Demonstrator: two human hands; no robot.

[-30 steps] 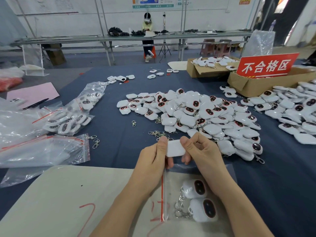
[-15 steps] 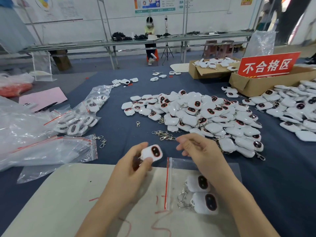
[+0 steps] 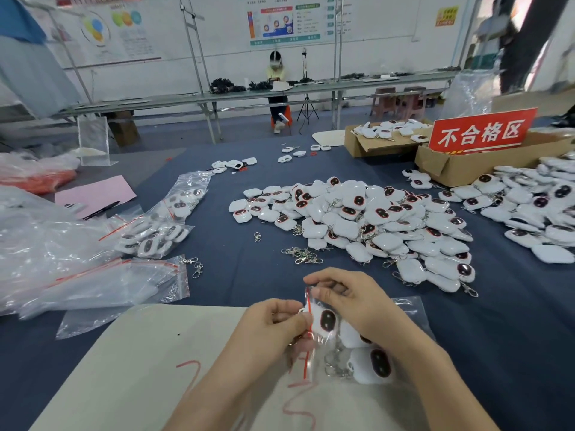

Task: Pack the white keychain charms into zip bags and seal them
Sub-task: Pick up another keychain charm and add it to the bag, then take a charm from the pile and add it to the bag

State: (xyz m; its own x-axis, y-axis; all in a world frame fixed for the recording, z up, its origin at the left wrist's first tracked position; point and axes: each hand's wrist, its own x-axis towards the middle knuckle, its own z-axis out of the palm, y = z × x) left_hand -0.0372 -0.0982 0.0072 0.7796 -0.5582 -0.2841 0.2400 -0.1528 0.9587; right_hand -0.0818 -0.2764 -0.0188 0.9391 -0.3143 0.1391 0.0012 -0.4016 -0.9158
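Note:
A clear zip bag [image 3: 404, 309] with a red seal strip lies on a beige board [image 3: 140, 368] in front of me. My left hand [image 3: 267, 331] pinches the bag's open mouth at the red strip. My right hand [image 3: 348, 300] pinches the mouth's far end, fingers curled over it. A white charm [image 3: 325, 320] with a dark oval sits just inside the mouth. Deeper in the bag lies another charm [image 3: 373, 365] with metal clasps. A big heap of white charms [image 3: 367, 219] covers the blue cloth beyond my hands.
Filled zip bags [image 3: 155, 234] and empty bags [image 3: 93, 281] lie at the left. Loose metal clasps [image 3: 301, 255] sit in front of the heap. Cardboard boxes [image 3: 460, 169] with a red sign [image 3: 479, 132] stand back right, beside a second charm pile [image 3: 535, 209]. A person sits at a far bench.
My left hand carried the charm from above the board into the bag's mouth. My right hand came down from beside the heap onto the bag's opening. Both now hold the bag.

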